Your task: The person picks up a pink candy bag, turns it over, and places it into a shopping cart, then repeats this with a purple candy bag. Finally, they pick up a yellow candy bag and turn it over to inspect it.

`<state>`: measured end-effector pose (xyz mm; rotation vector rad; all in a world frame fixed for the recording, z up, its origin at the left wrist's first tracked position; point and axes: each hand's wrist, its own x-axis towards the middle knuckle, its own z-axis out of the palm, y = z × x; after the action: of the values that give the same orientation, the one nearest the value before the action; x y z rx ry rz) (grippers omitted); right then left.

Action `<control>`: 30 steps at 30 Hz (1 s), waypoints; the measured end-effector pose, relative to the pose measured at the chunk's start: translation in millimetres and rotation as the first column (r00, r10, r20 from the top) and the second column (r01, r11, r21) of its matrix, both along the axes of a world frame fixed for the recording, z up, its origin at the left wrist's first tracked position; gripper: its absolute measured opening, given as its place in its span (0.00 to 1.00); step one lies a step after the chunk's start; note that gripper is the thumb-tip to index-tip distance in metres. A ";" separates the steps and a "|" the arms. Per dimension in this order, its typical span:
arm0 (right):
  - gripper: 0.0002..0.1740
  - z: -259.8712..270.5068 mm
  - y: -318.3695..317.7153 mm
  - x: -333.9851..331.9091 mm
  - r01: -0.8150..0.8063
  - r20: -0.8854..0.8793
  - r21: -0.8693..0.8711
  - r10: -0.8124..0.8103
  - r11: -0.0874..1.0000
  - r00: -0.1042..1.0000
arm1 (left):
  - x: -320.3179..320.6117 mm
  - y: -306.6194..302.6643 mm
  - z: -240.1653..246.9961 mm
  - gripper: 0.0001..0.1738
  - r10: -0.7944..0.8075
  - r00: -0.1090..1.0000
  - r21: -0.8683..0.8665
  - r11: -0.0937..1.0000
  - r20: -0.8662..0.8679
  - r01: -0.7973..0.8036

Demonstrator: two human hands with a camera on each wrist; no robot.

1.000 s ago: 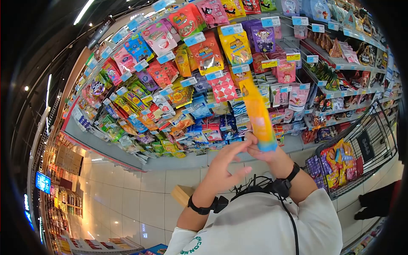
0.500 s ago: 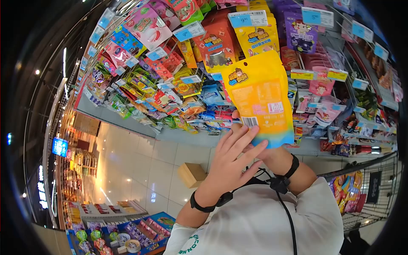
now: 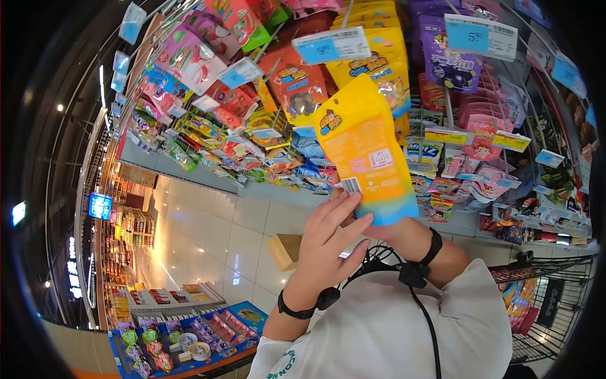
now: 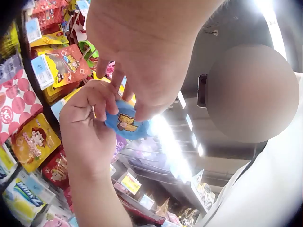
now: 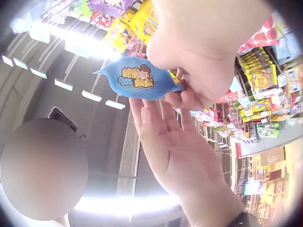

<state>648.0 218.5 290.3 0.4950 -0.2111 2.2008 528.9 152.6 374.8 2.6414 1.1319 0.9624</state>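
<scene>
A yellow candy bag (image 3: 372,148) with a blue bottom is held up in front of the rack, its printed side with a barcode facing me in the head view. My right hand (image 3: 380,232) grips its lower part, mostly hidden behind it. Close up in the right wrist view, the right hand (image 5: 201,66) has its fingers round one end of the bag's blue bottom (image 5: 135,81). Nearly straight fingers of my left hand (image 3: 325,240) rest at the bag's lower left, by the barcode. From below, the left hand (image 5: 182,146) shows a flat palm.
Hanging candy bags, such as a red pouch (image 3: 291,79) and a purple pouch (image 3: 445,60), fill the rack behind price tags (image 3: 331,45). At right stands a wire shopping cart (image 3: 549,316) with bags inside. A cardboard box (image 3: 285,251) sits on the floor; a blue candy display (image 3: 243,309) is lower left.
The bag, edge-on at first, has turned its printed side toward me and now tilts slightly left. The left hand has come to touch it. The view has moved closer to the rack.
</scene>
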 end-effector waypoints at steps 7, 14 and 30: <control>0.29 2.8 1.9 28.1 0.021 0.054 -0.052 -0.018 0.998 0.998 | 23.8 7.9 3.9 0.25 -0.007 0.999 0.019 1.000 0.042 0.006; 0.30 0.7 3.4 46.6 0.144 0.127 0.145 -0.162 0.979 0.978 | 42.9 12.9 6.7 0.21 -0.080 0.995 0.064 0.995 0.053 0.076; 0.36 18.3 -4.0 59.6 -0.070 -0.071 0.078 0.076 0.994 0.995 | 48.2 4.2 10.3 0.21 -0.067 0.998 0.189 0.980 0.019 0.063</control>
<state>707.6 214.5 308.5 0.6336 -0.2403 2.2477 577.1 156.8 385.0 2.7838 0.9874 1.1396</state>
